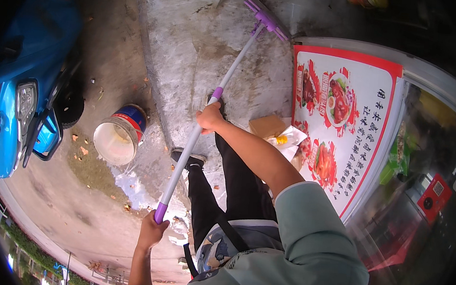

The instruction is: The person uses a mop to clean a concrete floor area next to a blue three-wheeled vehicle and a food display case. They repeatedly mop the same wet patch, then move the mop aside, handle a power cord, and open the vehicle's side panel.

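Gap: grey concrete slab [178, 63], left of purple-and-grey mop pole [186, 153]
Left edge: round blue-and-white bucket [132, 115] outside
Right edge: red-bordered white panel [356, 118]

The floor [177, 74] is bare, pale grey concrete, scuffed and stained in brown patches. A seam [148, 56] runs lengthwise through it, and on its left side the ground is browner, with dry leaves scattered about. A shallow puddle [133, 188] lies there and reflects a bright sky. Along the floor's right edge stands a stall front [348, 44] with a pale frame; its white panel [369, 78] has a red border, food pictures and dark lettering. Beside the panel, glazing [379, 229] shows a dim, cluttered interior. A blue vehicle [6, 136] stands by the floor's left edge, near greenery [32, 250]. Daylight is brightest there; the floor's far right corner is in shadow.
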